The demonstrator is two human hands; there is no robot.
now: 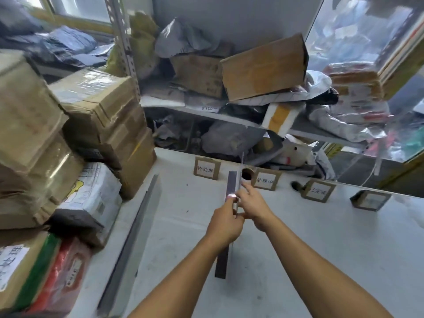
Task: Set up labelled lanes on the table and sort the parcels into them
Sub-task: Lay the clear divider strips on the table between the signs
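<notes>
Head view over the white table [298, 260], with the first label card [207, 168] taken as landmark. I see both hands meeting over the middle of the table, just right of and nearer to me than that card. The left hand [226, 223] has its fingers curled round a long dark strip [227, 226], which runs from a near end on the table surface up toward the back edge, its far end just right of the landmark card. The right hand [251, 203] lies against the strip's right side, fingers bent and thumb pressed toward it; it seems to pinch the strip or a small pale item there, but motion blur stops me from saying which.

Right of the landmark card three more brown-framed cards stand in a row along the back edge: the second card [266, 180], the third card [317, 191] and the fourth card [370, 200], the last turned at an angle. Their writing is too blurred for me to read with confidence.

A second grey strip [135, 237] lies flat on the table, left of the landmark card and nearer to me. Further left, stacked parcels [98, 125] of brown cardboard and white mailers [91, 198] crowd the table's left side. Behind the card row, a shelf [229, 115] holds more boxes and grey bags in a loose heap.
</notes>
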